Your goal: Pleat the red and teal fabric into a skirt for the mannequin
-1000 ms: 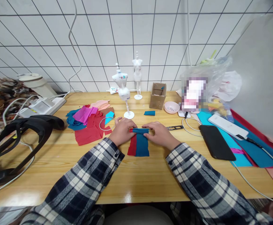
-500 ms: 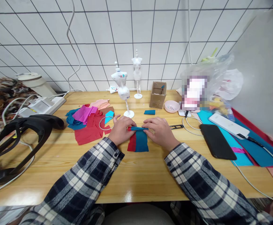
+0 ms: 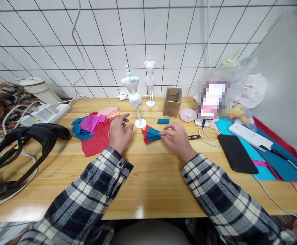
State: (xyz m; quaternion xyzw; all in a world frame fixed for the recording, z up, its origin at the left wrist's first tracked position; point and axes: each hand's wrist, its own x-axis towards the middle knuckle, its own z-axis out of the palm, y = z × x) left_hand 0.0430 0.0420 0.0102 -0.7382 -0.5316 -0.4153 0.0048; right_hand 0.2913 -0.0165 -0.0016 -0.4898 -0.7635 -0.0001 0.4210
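My right hand (image 3: pixel 175 137) pinches the blue end of a pleated strip of red and blue crepe paper (image 3: pixel 152 134), whose folds fan out toward the left with the red edge outermost. My left hand (image 3: pixel 120 133) is empty, thumb and fingers apart, over the right side of the red paper pieces (image 3: pixel 94 144). Just behind the fan stands a white mini dress form (image 3: pixel 133 93) with small coloured specks, on a round base. A small blue paper piece (image 3: pixel 163 121) lies behind my right hand.
At the back are a second dress form (image 3: pixel 149 73), a small cardboard box (image 3: pixel 172 107) and a pink bowl (image 3: pixel 188 115) of beads. A black phone (image 3: pixel 236 153), a white power bank (image 3: pixel 250 136) and cables lie right. A black headset-like frame (image 3: pixel 46 139) sits left.
The paper, earlier partly flat and held in both hands, is now gathered into a fan. My left hand has let go and moved left, while my right hand keeps its pinch.
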